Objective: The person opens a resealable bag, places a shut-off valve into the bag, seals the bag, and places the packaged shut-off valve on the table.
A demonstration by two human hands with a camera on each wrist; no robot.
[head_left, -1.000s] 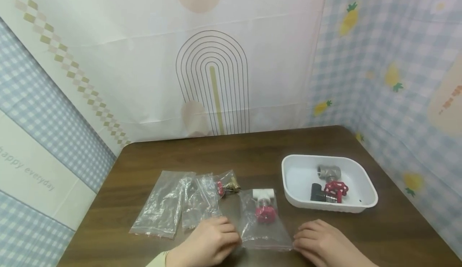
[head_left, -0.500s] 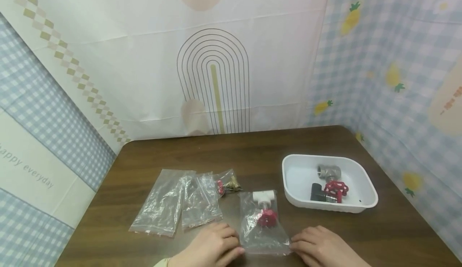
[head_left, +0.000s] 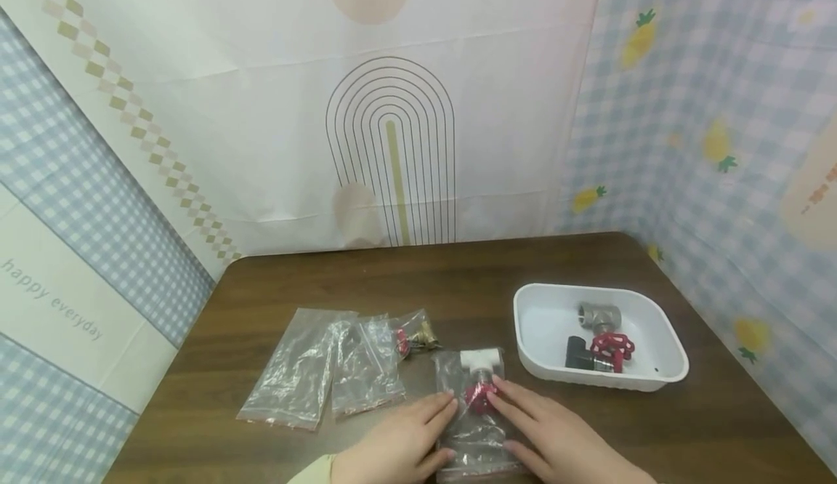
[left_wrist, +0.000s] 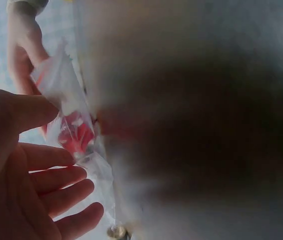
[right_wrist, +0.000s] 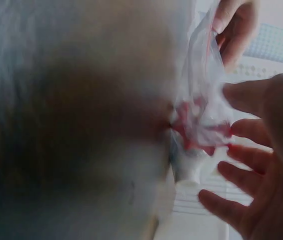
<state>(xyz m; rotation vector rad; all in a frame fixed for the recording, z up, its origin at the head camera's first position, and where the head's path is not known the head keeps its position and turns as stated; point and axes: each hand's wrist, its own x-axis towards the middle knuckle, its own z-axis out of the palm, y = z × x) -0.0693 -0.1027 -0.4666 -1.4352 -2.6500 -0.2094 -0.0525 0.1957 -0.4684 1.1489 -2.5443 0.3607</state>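
In front of me a clear zip bag (head_left: 480, 437) lies with a valve inside, which has a white tee-shaped body (head_left: 480, 360) and a red handwheel (head_left: 480, 397). My left hand (head_left: 402, 437) is along the bag's left side, its fingers extended and reaching the plastic. On the other side my right hand (head_left: 556, 433) has its fingers spread, the tips right at the handwheel and the bag's right edge. Both wrist views show the loose plastic between thumb and fingers, with the red handwheel (left_wrist: 76, 134) beside the left fingertips and the bag (right_wrist: 206, 75) close to the right thumb.
Two flat clear bags (head_left: 288, 375) lie at the left, partly overlapping. Beside them is a small bag holding a brass valve (head_left: 425, 333) with a red handle. A white tray (head_left: 532, 364) at the right holds a grey metal valve (head_left: 600, 317) and a black one (head_left: 580, 355).
Both hands have moved from the bag's near corners up along its sides. The right fingers now reach the handwheel, and the bag has shifted slightly toward me.
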